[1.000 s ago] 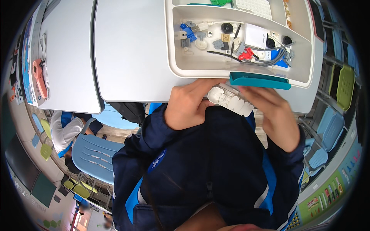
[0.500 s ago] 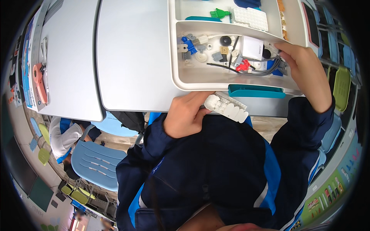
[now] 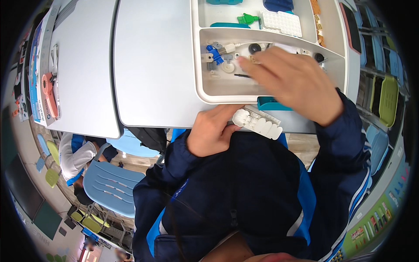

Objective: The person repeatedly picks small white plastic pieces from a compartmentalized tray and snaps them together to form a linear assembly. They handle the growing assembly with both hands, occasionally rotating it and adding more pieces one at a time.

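My left hand (image 3: 210,132) is closed on a white building-brick assembly (image 3: 262,125) with a row of rounded lobes, held beside the table's front edge. Over the front compartment of a white tray (image 3: 198,83) is my right hand (image 3: 297,81), fingers stretched leftward and blurred, with nothing visible in them. It hides the middle of that compartment. Left of its fingertips lie blue pieces (image 3: 214,53), a white USB plug (image 3: 229,48) on a cable and a round white piece (image 3: 228,67). A black wheel (image 3: 254,48) sits just beyond the fingers.
Behind the divider are a green piece (image 3: 247,18) and a white studded plate (image 3: 281,23). A teal piece (image 3: 273,104) lies at the tray's front. A pink tool (image 3: 49,94) is on the far-left table. Blue chairs (image 3: 111,185) and another person (image 3: 76,157) are at left.
My right hand has let go at the compartment's right end and moved left over its middle, now covering the white box and red piece. My left hand and the white assembly stay nearly still.
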